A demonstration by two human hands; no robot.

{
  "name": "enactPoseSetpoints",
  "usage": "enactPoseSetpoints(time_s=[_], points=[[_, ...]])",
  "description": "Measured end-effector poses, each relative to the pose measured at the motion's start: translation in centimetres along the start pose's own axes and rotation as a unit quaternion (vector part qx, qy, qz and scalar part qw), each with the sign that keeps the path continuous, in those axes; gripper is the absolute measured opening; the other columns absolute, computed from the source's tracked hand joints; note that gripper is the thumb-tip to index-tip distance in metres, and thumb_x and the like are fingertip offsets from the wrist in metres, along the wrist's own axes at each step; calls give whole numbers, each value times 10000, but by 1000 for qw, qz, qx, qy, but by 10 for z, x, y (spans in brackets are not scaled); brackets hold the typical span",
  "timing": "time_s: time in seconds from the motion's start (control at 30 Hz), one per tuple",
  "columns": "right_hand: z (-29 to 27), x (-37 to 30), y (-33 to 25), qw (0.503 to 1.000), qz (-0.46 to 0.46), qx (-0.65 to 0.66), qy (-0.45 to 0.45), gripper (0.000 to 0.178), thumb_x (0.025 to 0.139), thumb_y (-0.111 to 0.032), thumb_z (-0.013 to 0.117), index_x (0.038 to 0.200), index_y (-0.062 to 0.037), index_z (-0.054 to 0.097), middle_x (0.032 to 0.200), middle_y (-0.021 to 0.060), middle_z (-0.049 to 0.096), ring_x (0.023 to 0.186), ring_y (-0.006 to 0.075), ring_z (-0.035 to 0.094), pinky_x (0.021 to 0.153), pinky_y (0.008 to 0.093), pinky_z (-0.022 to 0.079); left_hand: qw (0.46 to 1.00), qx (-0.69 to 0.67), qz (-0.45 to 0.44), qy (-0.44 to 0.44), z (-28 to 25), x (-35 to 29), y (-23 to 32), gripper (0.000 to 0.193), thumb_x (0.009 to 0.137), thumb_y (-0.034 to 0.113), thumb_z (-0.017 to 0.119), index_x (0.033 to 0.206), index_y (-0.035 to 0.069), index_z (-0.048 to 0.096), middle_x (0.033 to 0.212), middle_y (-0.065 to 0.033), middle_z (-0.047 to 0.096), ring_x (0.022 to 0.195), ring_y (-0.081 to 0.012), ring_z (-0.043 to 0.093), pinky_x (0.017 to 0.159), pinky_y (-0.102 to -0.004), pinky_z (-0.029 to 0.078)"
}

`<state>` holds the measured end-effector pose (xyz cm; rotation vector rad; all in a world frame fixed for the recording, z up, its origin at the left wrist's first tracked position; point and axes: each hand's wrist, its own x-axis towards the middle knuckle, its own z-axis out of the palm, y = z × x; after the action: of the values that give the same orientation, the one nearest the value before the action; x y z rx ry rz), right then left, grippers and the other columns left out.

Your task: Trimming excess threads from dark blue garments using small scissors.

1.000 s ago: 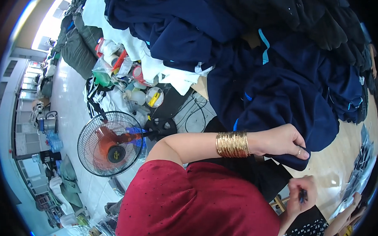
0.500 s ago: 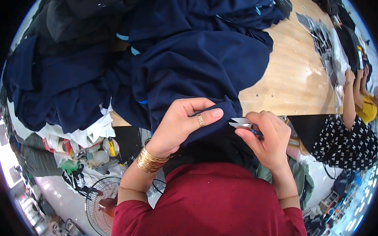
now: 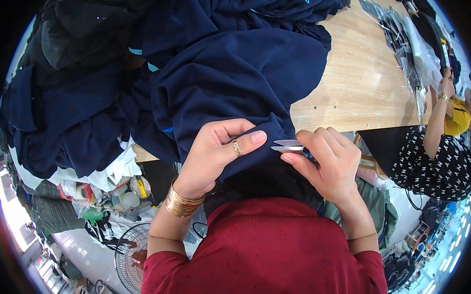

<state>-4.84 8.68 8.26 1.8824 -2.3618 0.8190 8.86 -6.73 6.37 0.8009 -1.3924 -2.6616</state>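
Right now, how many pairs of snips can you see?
1: the snips in the right hand, blades apart, close to the navy cloth pinched by the left hand. Others may lie hidden beneath it.

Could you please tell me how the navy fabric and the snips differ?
Look: the navy fabric is dark and creased, while the snips show straight, pale metallic blades. Size: the navy fabric spreads broadly over the table, whereas the snips are far smaller. State: part of the navy fabric is pinched in the left grip, while the snips sit in the right grip, blades apart. Both are held by the same person.
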Motion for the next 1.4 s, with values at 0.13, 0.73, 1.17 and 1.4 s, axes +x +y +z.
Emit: enactPoseSetpoints(time_s=[0.13, 0.73, 1.17, 1.4], points=[[-1, 0, 0, 1000, 7, 6, 8, 288, 688, -277, 737, 844, -87, 588, 627, 16, 494, 540, 162, 499, 469, 279, 395, 1000, -4, -1, 4, 1, 0, -1, 174, 863, 180, 620, 883, 10, 652, 779, 14, 625, 682, -19, 530, 658, -165, 422], [8, -3, -3, 997, 47, 11, 63, 279, 701, -263, 738, 848, -77, 590, 644, 30, 523, 544, 169, 510, 472, 283, 396, 995, -99, 31, 12, 16, 4, -8, 183, 874, 163, 603, 959, 3, 631, 838, -23, 648, 723, -40, 583, 685, -161, 455], [13, -2, -5, 990, 83, 40, 108, 234, 736, -232, 718, 844, -66, 595, 651, 37, 542, 548, 184, 530, 480, 284, 407, 989, -115, 83, 49, 26, 6, -18, 167, 886, 153, 587, 945, 4, 632, 851, -25, 645, 736, -45, 579, 678, -166, 451], [-1, 0, -2, 980, 142, 119, 68, 233, 758, -222, 701, 863, -42, 598, 705, 82, 590, 600, 232, 581, 535, 310, 451, 991, -65, 103, 58, 22, 3, -17, 167, 872, 140, 608, 940, -9, 638, 839, -27, 643, 727, -53, 573, 679, -165, 446]])
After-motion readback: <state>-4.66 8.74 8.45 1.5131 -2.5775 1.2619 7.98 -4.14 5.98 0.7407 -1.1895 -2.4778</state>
